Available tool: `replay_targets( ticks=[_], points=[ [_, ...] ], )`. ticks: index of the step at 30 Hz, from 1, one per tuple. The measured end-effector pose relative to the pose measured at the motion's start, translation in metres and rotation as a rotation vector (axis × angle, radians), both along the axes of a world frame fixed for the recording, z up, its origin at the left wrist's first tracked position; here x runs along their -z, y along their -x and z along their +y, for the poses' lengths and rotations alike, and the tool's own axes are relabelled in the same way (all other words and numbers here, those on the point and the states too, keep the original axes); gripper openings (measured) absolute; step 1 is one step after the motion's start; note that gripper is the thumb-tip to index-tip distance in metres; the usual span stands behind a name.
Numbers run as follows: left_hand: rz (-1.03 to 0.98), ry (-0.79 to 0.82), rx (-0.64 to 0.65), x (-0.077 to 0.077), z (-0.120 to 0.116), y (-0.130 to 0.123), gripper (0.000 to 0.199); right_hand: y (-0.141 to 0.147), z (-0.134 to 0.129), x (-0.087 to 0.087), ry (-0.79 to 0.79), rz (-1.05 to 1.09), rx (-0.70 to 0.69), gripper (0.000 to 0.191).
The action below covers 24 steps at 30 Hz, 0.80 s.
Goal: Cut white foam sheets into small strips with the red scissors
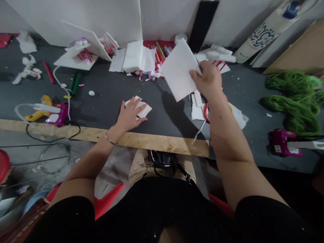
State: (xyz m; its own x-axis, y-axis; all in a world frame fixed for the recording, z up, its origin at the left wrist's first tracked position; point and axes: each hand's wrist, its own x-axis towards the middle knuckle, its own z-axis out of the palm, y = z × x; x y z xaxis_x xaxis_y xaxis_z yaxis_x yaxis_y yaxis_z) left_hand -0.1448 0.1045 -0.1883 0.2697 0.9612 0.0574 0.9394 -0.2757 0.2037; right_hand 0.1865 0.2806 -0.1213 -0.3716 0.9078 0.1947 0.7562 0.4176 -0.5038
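Note:
My right hand point(209, 78) pinches the right edge of a white rectangular sheet point(178, 69), raised over the dark table point(106, 111). My left hand point(130, 114) lies with fingers spread on a small white folded piece point(144, 109), pressing it to the tabletop near the wooden front edge. Below my right hand are white strips point(197, 109) and a red scissors handle point(206, 113), partly hidden by my forearm. A white folded paper block point(133, 56) stands behind my left hand.
White models with red sticks point(84, 54) stand at the back left. Coloured markers point(160, 54) lie at the back centre. Purple glue-gun holders point(59, 114) sit left and right. Green yarn point(291, 104) and a white bottle point(260, 37) are at the right.

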Motion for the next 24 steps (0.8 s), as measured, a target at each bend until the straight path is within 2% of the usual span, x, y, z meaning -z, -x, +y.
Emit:
replay_targets(
  ticks=[3,6,9,12,13,15,17,19,21,24],
  points=[
    [-0.004,0.009,0.116,0.003,0.002,-0.007,0.067,0.004,0.004,0.001,0.073,0.022,-0.001,0.023],
    [-0.017,0.011,0.208,0.004,0.004,-0.012,0.069,0.019,0.009,-0.002,0.071,-0.033,-0.024,0.022],
    [-0.028,-0.006,0.25,0.003,0.005,-0.013,0.068,0.05,0.016,-0.007,0.041,-0.052,-0.044,0.024],
    [0.001,-0.006,0.277,0.002,0.003,-0.012,0.067,0.088,0.021,-0.018,0.075,-0.061,-0.206,0.03],
    [0.009,-0.002,0.283,0.002,0.003,-0.012,0.067,0.097,0.022,-0.024,0.091,-0.094,-0.206,0.03],
    [0.01,0.003,0.282,0.001,0.002,-0.011,0.065,0.102,0.023,-0.038,0.076,-0.178,-0.088,0.031],
    [-0.004,0.0,0.267,0.001,0.001,-0.011,0.062,0.088,0.022,-0.051,-0.001,-0.218,0.049,0.035],
    [-0.014,-0.001,0.253,0.002,0.002,-0.011,0.061,0.057,0.017,-0.058,-0.047,-0.139,0.023,0.034],
    [-0.014,0.004,0.249,0.002,0.002,-0.012,0.06,0.02,0.005,-0.054,0.046,-0.075,-0.048,0.025],
    [-0.014,0.012,0.247,0.002,0.002,-0.012,0.061,-0.031,-0.019,-0.034,0.353,-0.017,-0.079,0.029]
  ],
)
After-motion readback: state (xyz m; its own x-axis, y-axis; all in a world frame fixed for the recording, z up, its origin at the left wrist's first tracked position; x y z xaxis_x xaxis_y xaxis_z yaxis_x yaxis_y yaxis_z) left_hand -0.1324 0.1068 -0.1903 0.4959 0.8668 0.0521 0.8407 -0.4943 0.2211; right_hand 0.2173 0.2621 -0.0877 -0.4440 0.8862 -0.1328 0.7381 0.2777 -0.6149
